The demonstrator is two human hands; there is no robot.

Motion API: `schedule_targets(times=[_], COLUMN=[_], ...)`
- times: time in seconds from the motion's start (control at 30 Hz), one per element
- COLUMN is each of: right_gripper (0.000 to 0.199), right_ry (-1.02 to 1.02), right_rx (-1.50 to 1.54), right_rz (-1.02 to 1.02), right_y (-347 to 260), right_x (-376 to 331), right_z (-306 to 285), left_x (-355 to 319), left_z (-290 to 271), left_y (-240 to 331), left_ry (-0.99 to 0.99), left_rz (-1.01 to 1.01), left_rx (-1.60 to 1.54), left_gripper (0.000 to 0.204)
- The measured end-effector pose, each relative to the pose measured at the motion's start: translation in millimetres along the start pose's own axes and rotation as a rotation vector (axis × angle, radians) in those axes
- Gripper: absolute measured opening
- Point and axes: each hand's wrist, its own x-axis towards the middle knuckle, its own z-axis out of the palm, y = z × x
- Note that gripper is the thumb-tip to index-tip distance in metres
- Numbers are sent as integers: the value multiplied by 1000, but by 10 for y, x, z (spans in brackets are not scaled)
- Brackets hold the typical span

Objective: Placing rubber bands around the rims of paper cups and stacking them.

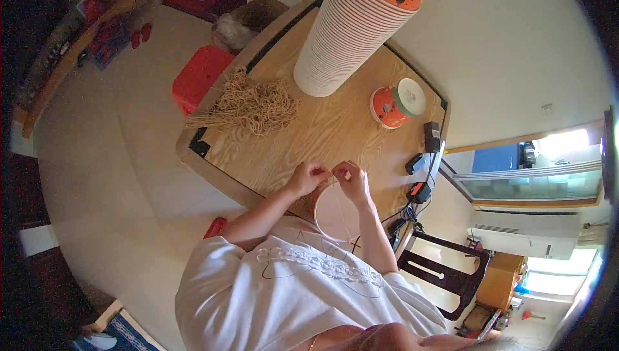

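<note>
Close to my body at the table's near edge is a paper bucket [336,214] with a pale round face toward me and a strip of orange side showing. A thin string [342,208] runs across that face up to my fingers. My left hand [311,176] is closed in a pinch at the bucket's far rim. Right beside it, my right hand [352,182] pinches too, the fingertips of both hands almost meeting on the string. The fingers hide its end. A tangled heap of brown twine [258,105] lies at the table's left.
On the wooden table [303,145] stands a tall stack of nested paper buckets [348,35]. Farther right are two orange-and-green buckets [391,107], black power adapters [431,137] and cables. A red stool [201,79] is beyond the left edge; a dark chair [445,273] stands at right.
</note>
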Motion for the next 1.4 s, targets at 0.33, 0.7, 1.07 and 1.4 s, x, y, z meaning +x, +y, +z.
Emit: schedule_targets(times=[0.33, 0.7, 1.07, 1.4], right_gripper=[6, 9, 8, 9], right_ry=[-38, -29, -27, 152], right_rx=[27, 83, 89, -118], right_rz=[27, 116, 28, -212], right_y=[-45, 34, 12, -104], right_x=[48, 2, 36, 89], right_z=[40, -39, -70, -55], left_x=[-56, 54, 40, 39], left_z=[-6, 91, 106, 98], left_y=[55, -86, 5, -37], left_ry=[84, 16, -39, 34], left_rz=[286, -37, -128, -150], left_rx=[337, -41, -189, -281], left_gripper=[13, 19, 15, 14])
